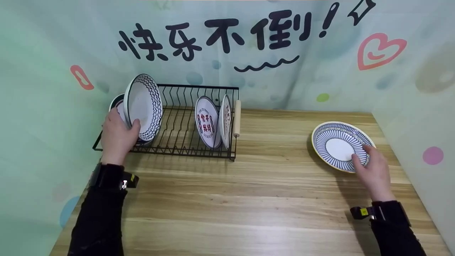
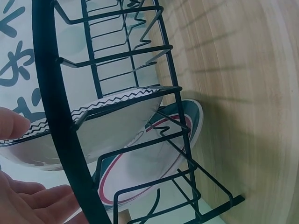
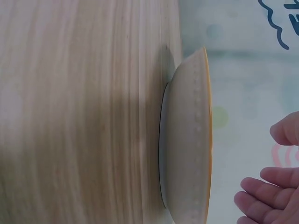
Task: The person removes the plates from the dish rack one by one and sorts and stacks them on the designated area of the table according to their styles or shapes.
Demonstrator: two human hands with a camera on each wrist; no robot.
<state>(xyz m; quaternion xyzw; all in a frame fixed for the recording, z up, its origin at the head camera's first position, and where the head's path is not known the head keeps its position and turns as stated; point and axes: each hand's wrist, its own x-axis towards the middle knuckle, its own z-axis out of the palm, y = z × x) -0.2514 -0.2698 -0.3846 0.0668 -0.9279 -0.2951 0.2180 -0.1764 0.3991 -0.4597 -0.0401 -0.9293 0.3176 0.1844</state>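
Left hand (image 1: pixel 117 137): gripped the zigzag plate (image 1: pixel 144 106) upright at the rack (image 1: pixel 185 142) – slots keep it standing.
Right hand (image 1: pixel 371 169): relaxed, fingers resting on the striped plate (image 1: pixel 337 144), flat on the tabletop (image 1: pixel 249 199).

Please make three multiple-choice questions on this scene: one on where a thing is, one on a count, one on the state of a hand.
1. Where is the blue striped plate?
A. In the rack
B. Flat on the table, at the right
C. On another plate

2. How many plates stand in the black dish rack?
A. Two
B. Four
C. Six

3. What does the left hand do?
A. It grips the zigzag-rimmed plate at its edge
B. It lies flat on the table
C. It holds the rack's wooden handle

Answers:
1. B, it lies by the right hand, far from the rack.
2. B, two at the left end, two at the right.
3. A, the thumb and fingers curl around its rim.
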